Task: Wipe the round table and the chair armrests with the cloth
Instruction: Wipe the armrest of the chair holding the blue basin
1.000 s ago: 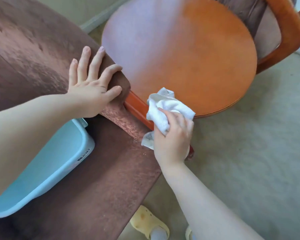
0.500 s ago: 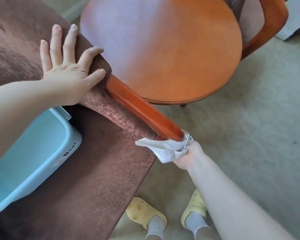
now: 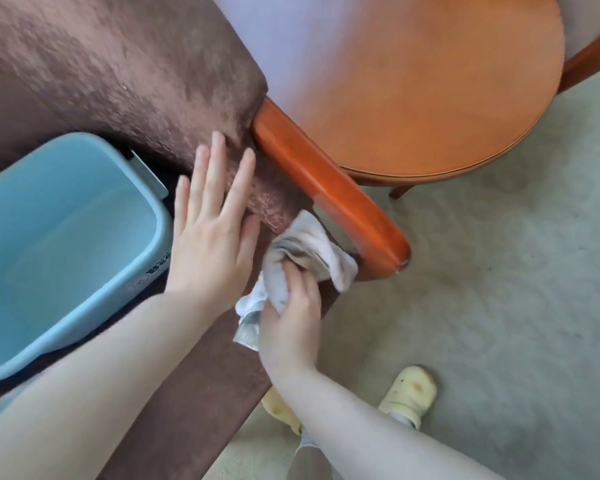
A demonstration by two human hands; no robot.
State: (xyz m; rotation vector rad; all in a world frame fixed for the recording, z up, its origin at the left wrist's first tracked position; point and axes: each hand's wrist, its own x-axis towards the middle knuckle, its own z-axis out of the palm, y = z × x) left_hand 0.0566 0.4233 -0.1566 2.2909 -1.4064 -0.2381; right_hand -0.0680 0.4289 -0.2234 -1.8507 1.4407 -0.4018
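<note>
The round wooden table (image 3: 430, 81) fills the upper right. A glossy orange-brown armrest (image 3: 329, 188) of the brown upholstered chair (image 3: 118, 74) runs diagonally below it. My right hand (image 3: 291, 323) is shut on a crumpled white cloth (image 3: 309, 258), pressed against the inner side of the armrest near its rounded front end. Fingers spread, my left hand (image 3: 212, 233) lies flat on the brown padding beside the armrest, just left of the cloth.
A light blue plastic bin (image 3: 66, 237) sits on the chair seat at the left. A second wooden chair (image 3: 589, 60) stands behind the table at the right edge. Beige carpet (image 3: 499, 306) covers the floor, and my feet in yellow slippers (image 3: 409, 389) stand below.
My right hand brought the cloth from under the armrest's front tip up to its inner side. My left hand slid down the padding toward the cloth. The view shifted closer.
</note>
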